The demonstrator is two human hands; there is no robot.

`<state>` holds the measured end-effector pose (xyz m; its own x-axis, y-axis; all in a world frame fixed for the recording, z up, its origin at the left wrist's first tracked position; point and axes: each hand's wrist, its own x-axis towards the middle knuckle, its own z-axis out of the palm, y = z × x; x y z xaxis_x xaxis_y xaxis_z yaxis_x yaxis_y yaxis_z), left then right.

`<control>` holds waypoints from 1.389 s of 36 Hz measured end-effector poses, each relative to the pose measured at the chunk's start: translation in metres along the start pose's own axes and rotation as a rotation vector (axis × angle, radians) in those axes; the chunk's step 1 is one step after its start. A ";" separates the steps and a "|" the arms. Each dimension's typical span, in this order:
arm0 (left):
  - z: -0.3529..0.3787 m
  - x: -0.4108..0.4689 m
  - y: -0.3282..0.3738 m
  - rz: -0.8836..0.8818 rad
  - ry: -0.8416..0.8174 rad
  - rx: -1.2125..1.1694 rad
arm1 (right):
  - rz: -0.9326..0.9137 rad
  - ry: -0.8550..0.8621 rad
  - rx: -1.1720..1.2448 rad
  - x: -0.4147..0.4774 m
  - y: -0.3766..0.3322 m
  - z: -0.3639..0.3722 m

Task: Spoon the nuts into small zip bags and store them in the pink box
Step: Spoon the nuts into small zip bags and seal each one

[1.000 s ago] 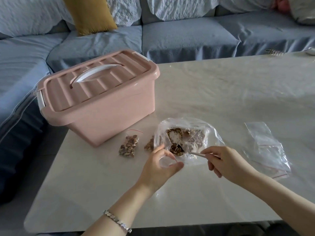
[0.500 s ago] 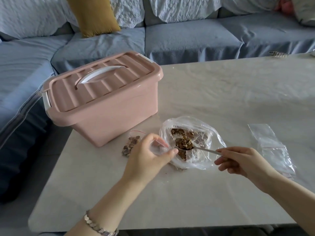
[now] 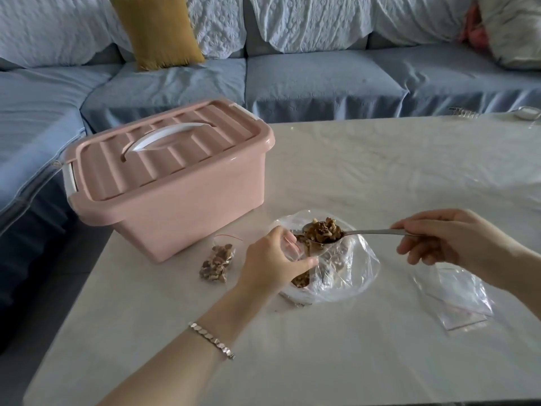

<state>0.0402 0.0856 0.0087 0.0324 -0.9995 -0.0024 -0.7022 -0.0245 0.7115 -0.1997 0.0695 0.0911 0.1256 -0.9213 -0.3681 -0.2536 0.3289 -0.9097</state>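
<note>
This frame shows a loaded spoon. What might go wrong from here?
1. The metal spoon in the right hand is heaped with brown nut pieces. Some may tumble past the narrow mouth of the small clear zip bag pinched by the left hand.
2. The pink plastic box has its lid on, and both hands are occupied.

The pink box (image 3: pixel 175 206) was smooth plastic with a soft sheen, its lid ribbed and its white handle (image 3: pixel 169 136) glossier. The spoon (image 3: pixel 371 232) was polished metal, and the nuts (image 3: pixel 323 230) looked rough and matt. The big bag (image 3: pixel 354 271) was thin, crinkled clear film; the small zip bag (image 3: pixel 292 247) and spare zip bags (image 3: pixel 456 300) were clear plastic. The counter (image 3: pixel 380 171) was pale, marbled and glossy. The sofa (image 3: pixel 292 83) wore matt blue cloth.
</note>
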 end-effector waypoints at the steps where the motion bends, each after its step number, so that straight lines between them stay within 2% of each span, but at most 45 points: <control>1: 0.000 -0.001 0.000 0.009 0.009 0.012 | 0.002 -0.015 -0.015 0.000 -0.003 0.000; 13: 0.007 -0.002 0.006 0.037 -0.014 0.151 | -0.018 -0.110 -0.215 0.006 -0.027 0.024; 17: 0.011 -0.005 0.005 -0.004 0.007 0.190 | -0.114 -0.114 -0.311 0.006 -0.045 0.041; 20: 0.013 -0.007 0.004 -0.041 0.032 0.125 | -0.198 -0.116 -0.398 0.001 -0.056 0.054; 25: 0.014 -0.009 0.001 -0.054 0.094 -0.023 | -0.466 -0.020 -0.742 -0.022 -0.061 0.068; 27: 0.012 -0.010 0.000 -0.058 0.130 -0.046 | -0.535 0.014 -0.739 -0.030 -0.060 0.065; 30: 0.007 -0.013 -0.008 -0.067 0.188 -0.132 | -0.585 0.101 -0.586 -0.034 -0.050 0.052; 32: 0.005 -0.017 -0.017 -0.094 0.221 -0.214 | -0.585 0.173 -0.474 -0.032 -0.034 0.043; 35: 0.001 -0.023 -0.026 -0.168 0.248 -0.250 | -0.537 0.241 -0.479 -0.024 0.003 0.035; 39: -0.003 -0.027 -0.030 -0.296 0.195 -0.247 | -0.535 0.312 -0.566 -0.010 0.047 0.038; 42: -0.002 -0.028 -0.032 -0.329 0.101 -0.221 | -0.599 0.345 -0.654 -0.001 0.065 0.044; 46: -0.001 -0.026 -0.030 -0.331 -0.004 -0.220 | -0.669 0.321 -0.725 0.002 0.070 0.059; 50: 0.000 -0.027 -0.029 -0.315 -0.011 -0.226 | -0.661 0.255 -0.679 -0.003 0.072 0.071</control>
<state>0.0598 0.1133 -0.0122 0.2130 -0.9440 -0.2520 -0.4843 -0.3260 0.8119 -0.1499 0.1104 0.0128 0.2504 -0.9202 0.3009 -0.7145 -0.3854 -0.5840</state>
